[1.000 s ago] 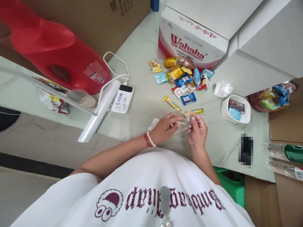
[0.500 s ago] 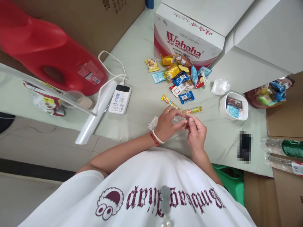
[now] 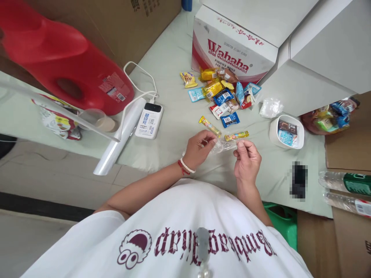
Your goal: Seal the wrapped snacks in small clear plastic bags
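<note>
My left hand (image 3: 199, 148) and my right hand (image 3: 247, 160) pinch the two ends of a small clear plastic bag (image 3: 224, 145), stretched between them just above the pale green table cover (image 3: 174, 116). Two long yellow candy sticks lie right beyond my fingers: one (image 3: 210, 126) on the left, one (image 3: 237, 135) on the right. A pile of small wrapped snacks (image 3: 223, 92) lies farther back, in front of a Wahaha carton (image 3: 232, 50).
A white bowl (image 3: 286, 132) holding packets stands right of my hands, with a crumpled clear bag (image 3: 271, 107) behind it. A white power bank (image 3: 149, 120), a roll of clear film (image 3: 117, 141) and a big red jug (image 3: 60, 58) lie to the left. Bottles (image 3: 348, 189) lie at the far right.
My hands have moved apart, pulling the clear bag out between them; they were close together over it before.
</note>
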Action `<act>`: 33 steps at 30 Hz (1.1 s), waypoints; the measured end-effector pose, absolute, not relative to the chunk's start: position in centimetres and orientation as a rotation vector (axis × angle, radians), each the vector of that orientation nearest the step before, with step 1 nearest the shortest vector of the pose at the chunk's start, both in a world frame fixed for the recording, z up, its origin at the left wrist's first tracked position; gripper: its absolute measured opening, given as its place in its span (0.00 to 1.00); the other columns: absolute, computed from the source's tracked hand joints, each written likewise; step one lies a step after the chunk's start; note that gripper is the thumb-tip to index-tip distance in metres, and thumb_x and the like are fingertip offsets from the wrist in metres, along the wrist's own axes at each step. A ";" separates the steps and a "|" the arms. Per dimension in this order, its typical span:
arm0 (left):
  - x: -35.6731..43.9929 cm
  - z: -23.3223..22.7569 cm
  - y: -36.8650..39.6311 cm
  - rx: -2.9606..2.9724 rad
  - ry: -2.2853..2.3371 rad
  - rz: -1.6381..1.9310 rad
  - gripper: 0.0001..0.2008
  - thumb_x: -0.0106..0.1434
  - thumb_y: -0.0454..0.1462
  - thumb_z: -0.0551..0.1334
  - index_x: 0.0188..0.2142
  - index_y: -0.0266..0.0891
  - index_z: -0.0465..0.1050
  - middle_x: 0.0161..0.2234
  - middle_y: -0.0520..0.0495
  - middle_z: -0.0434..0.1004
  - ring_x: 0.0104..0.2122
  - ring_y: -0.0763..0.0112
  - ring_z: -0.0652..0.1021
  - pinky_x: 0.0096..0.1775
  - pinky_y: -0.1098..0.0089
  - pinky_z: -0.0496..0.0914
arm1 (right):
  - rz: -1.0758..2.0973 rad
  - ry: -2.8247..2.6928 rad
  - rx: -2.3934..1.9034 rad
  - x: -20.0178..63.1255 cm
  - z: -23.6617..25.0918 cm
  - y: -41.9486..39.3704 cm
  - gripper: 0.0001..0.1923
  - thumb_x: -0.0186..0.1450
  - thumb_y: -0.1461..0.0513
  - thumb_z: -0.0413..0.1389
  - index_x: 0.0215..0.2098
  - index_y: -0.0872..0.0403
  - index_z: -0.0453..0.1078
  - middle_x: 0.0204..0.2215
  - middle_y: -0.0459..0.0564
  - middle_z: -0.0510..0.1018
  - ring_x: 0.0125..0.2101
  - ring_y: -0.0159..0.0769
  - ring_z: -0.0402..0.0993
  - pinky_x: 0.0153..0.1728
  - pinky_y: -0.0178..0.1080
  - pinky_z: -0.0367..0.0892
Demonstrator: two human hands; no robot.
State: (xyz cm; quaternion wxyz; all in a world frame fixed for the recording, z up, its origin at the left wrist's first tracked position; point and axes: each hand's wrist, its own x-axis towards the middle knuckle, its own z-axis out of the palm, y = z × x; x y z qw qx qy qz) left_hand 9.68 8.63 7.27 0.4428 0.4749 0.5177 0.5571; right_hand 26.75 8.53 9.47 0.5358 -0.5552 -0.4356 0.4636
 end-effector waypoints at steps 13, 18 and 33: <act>4.2 8.6 8.8 0.578 0.977 1.340 0.24 0.60 0.51 0.73 0.38 0.44 0.61 0.37 0.56 0.79 0.36 0.73 0.83 0.41 0.68 0.78 | 1.188 -0.667 -1.160 33.1 10.4 13.2 0.23 0.62 0.43 0.67 0.39 0.52 0.72 0.36 0.47 0.79 0.36 0.32 0.78 0.36 0.37 0.78; 5.7 8.5 8.8 0.589 1.001 1.373 0.24 0.61 0.54 0.71 0.39 0.45 0.60 0.37 0.55 0.78 0.38 0.72 0.84 0.46 0.63 0.79 | 1.320 -0.611 -1.303 29.9 7.6 11.5 0.35 0.58 0.33 0.62 0.44 0.53 0.73 0.44 0.54 0.82 0.45 0.39 0.81 0.47 0.44 0.79; 6.8 6.8 7.8 0.356 1.290 1.320 0.26 0.53 0.48 0.76 0.38 0.43 0.63 0.36 0.56 0.72 0.31 0.75 0.80 0.32 0.73 0.76 | 1.157 -0.907 -1.276 25.2 6.7 9.9 0.31 0.59 0.56 0.69 0.56 0.50 0.66 0.30 0.38 0.76 0.31 0.29 0.73 0.43 0.37 0.69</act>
